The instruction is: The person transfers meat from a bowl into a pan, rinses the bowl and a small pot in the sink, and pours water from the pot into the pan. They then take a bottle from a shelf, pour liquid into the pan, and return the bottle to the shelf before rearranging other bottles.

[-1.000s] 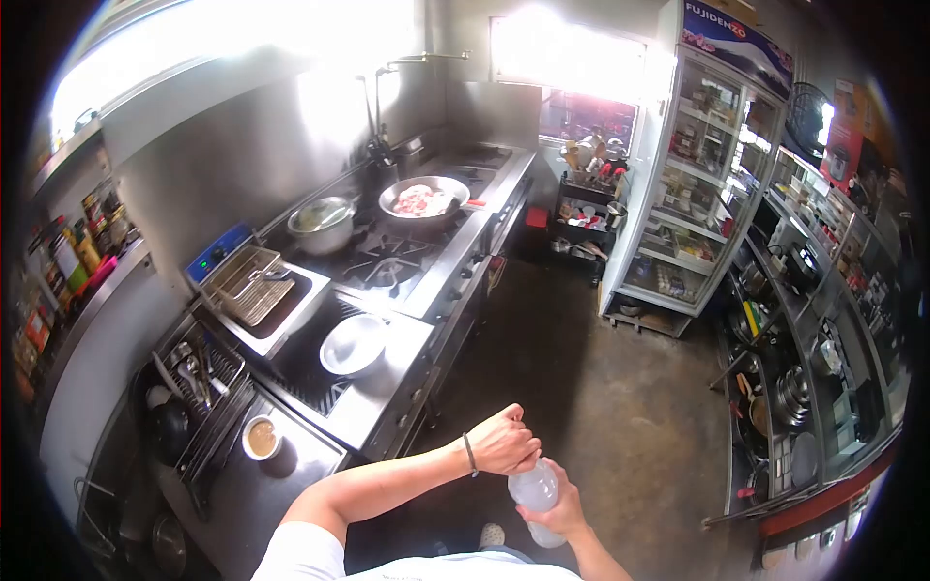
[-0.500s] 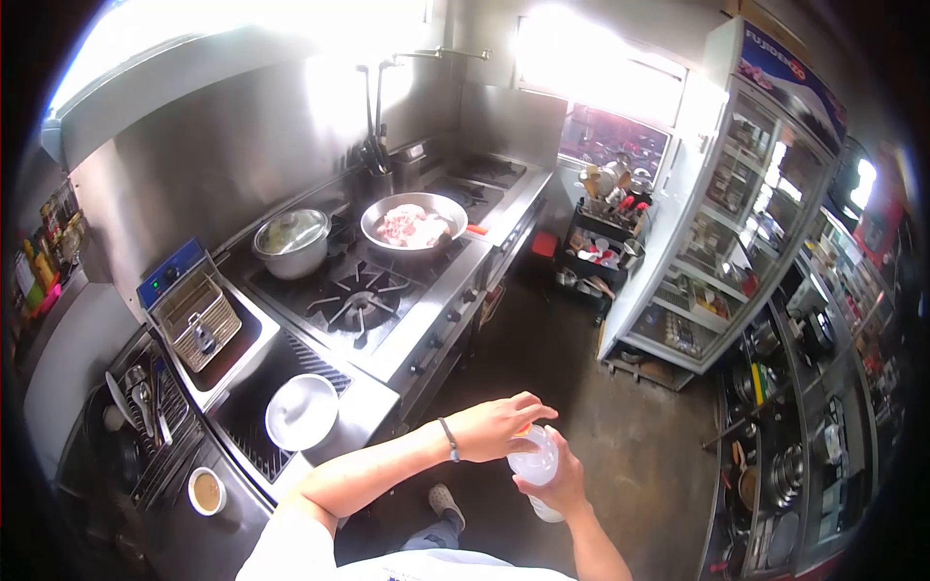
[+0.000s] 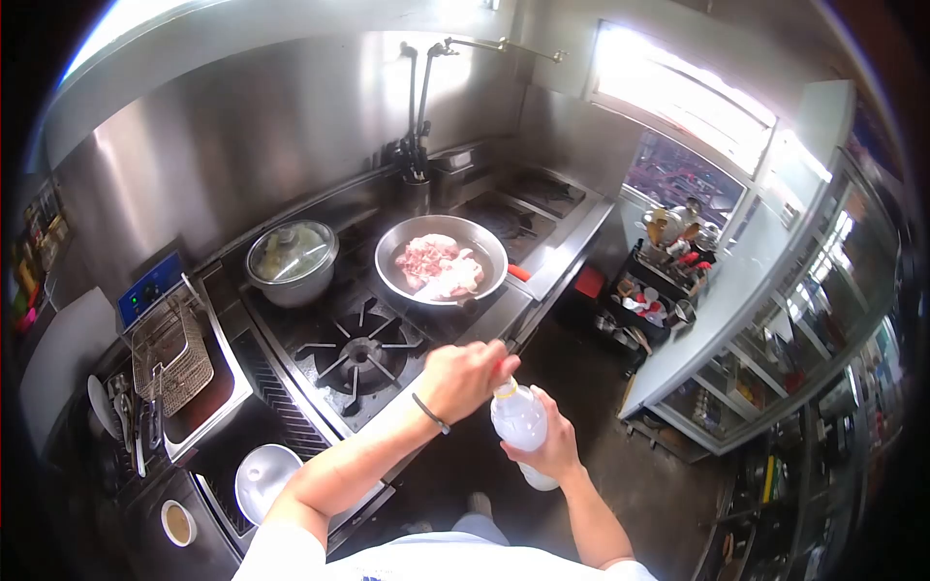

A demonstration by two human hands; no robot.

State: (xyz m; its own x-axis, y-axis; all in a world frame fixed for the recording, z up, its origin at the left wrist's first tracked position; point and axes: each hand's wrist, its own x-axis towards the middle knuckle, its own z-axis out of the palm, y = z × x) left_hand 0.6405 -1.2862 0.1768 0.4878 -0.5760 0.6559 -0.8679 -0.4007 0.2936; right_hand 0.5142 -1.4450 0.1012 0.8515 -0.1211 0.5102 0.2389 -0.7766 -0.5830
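Note:
A translucent white bottle (image 3: 520, 418) is held upright but tilted in front of the body. My right hand (image 3: 554, 441) wraps round its middle from the right. My left hand (image 3: 467, 380), with a dark band on the wrist, is closed at the bottle's neck, its fingers on a red cap (image 3: 505, 366). Beyond the hands, a metal pan (image 3: 387, 273) with an orange-red handle holds pieces of raw-looking meat (image 3: 441, 263). A pot with a glass lid (image 3: 291, 254) stands to its left on the stove.
An unlit burner (image 3: 363, 355) lies in front of the pan. At the left are a fryer basket (image 3: 174, 358), a white bowl (image 3: 266, 479) and a small cup of brown liquid (image 3: 178, 523). A glass-door fridge (image 3: 775, 320) and a utensil rack (image 3: 635, 300) stand at the right.
The view has moved nearer the stove and turned. My left hand has gone from open fingers over the bottle's top to a closed grip on the cap. The bottle is now closer to the pan.

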